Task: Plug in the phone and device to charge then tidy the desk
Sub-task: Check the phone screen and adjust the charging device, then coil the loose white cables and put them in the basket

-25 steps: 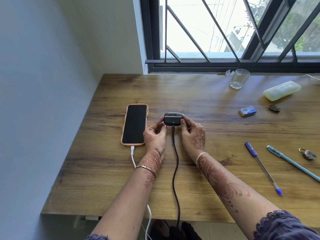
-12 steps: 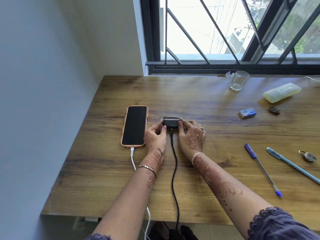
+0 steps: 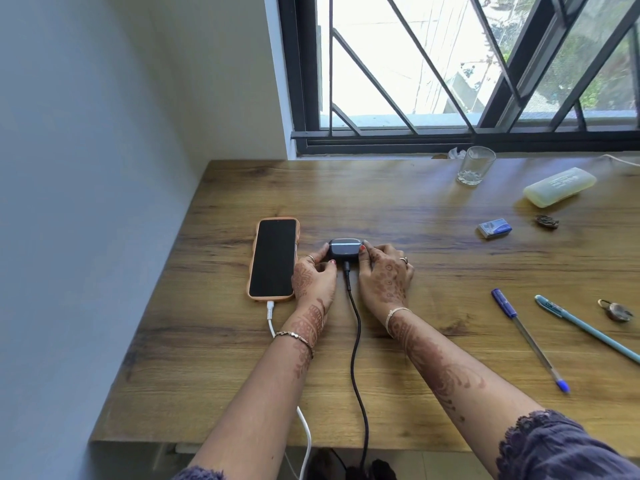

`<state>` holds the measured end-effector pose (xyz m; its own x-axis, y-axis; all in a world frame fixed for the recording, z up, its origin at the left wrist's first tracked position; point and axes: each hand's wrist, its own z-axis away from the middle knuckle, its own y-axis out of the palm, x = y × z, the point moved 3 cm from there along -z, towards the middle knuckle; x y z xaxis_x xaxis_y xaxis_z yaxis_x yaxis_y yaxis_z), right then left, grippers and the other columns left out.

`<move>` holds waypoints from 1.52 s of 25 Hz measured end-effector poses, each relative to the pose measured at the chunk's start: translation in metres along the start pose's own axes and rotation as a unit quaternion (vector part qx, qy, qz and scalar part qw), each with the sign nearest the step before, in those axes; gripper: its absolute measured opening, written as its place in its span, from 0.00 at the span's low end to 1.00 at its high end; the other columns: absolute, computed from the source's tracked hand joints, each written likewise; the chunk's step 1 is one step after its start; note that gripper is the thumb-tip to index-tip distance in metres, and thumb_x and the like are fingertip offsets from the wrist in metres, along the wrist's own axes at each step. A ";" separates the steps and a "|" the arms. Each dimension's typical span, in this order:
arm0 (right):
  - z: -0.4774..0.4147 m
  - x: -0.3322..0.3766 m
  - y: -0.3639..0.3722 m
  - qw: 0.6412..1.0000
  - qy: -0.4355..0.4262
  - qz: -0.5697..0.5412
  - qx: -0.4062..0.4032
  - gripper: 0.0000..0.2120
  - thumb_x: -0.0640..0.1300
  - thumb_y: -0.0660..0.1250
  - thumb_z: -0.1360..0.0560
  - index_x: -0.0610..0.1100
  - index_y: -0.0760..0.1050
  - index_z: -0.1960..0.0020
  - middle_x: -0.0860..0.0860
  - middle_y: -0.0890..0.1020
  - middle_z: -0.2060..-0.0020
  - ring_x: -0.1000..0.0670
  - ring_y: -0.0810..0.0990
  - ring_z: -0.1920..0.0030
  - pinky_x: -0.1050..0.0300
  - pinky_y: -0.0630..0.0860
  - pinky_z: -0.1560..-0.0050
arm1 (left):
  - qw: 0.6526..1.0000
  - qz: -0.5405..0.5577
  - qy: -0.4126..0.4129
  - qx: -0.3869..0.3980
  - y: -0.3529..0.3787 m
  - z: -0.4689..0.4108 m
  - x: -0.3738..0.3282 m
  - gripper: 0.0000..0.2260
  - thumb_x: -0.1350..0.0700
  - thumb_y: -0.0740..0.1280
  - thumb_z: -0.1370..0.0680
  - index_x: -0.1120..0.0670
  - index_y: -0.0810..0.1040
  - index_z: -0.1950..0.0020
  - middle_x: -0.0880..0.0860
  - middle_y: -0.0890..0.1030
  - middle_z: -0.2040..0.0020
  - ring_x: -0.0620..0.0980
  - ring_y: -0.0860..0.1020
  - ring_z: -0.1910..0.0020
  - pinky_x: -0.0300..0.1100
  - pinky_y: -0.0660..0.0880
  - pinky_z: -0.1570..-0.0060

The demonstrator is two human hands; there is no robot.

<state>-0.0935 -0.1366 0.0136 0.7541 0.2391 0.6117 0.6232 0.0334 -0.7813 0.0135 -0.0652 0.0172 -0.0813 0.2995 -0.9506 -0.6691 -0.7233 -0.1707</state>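
A phone [image 3: 273, 258] in an orange case lies face up on the left of the wooden desk [image 3: 433, 209], with a white cable [image 3: 270, 315] plugged into its near end. Just to its right a small black device [image 3: 344, 249] rests flat on the desk, with a black cable [image 3: 355, 327] plugged into its near side. My left hand [image 3: 313, 277] holds the device's left side with its fingertips. My right hand [image 3: 384, 271] holds the right side, palm down on the desk.
On the right lie a blue pen [image 3: 526, 336], a light blue pen [image 3: 585, 327], a small padlock [image 3: 618, 310], a blue box [image 3: 494, 228], a dark small object [image 3: 547, 221] and a yellow case [image 3: 559, 187]. A glass [image 3: 475, 165] stands by the window. Both cables run over the near edge.
The device was tilted up with a green light showing; both hands have lowered it flat onto the desk. The phone has not moved.
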 end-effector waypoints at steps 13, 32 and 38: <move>-0.001 -0.004 -0.016 0.997 0.017 -0.069 0.024 0.13 0.48 0.62 0.22 0.50 0.78 0.39 0.47 0.76 0.41 0.45 0.71 0.38 0.56 0.63 0.36 | 0.996 -0.043 0.027 0.077 -0.002 0.003 -0.015 0.22 0.64 0.66 0.25 0.56 0.72 0.31 0.54 0.80 0.40 0.45 0.77 0.47 0.38 0.72 0.39; 0.034 -0.180 -0.232 0.995 -0.077 -0.022 -0.058 0.18 0.39 0.65 0.27 0.47 0.76 0.37 0.50 0.74 0.38 0.50 0.70 0.35 0.70 0.54 0.40 | 0.961 -0.122 0.171 0.178 0.191 0.181 -0.075 0.14 0.59 0.67 0.24 0.53 0.78 0.39 0.52 0.80 0.42 0.49 0.77 0.45 0.45 0.75 0.41; 0.044 -0.284 -0.312 0.996 0.012 -0.010 -0.087 0.20 0.40 0.64 0.25 0.46 0.74 0.33 0.48 0.69 0.31 0.49 0.68 0.30 0.58 0.58 0.30 | 0.945 -0.116 0.173 0.251 0.300 0.251 -0.072 0.15 0.61 0.66 0.24 0.54 0.77 0.37 0.52 0.80 0.40 0.50 0.78 0.43 0.40 0.75 0.44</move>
<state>-0.5115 -0.1718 0.0780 0.7451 0.2163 0.6308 0.6625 -0.1322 -0.7373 -0.3667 -0.1471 0.0993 0.2992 0.1292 -0.9454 -0.9127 -0.2503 -0.3230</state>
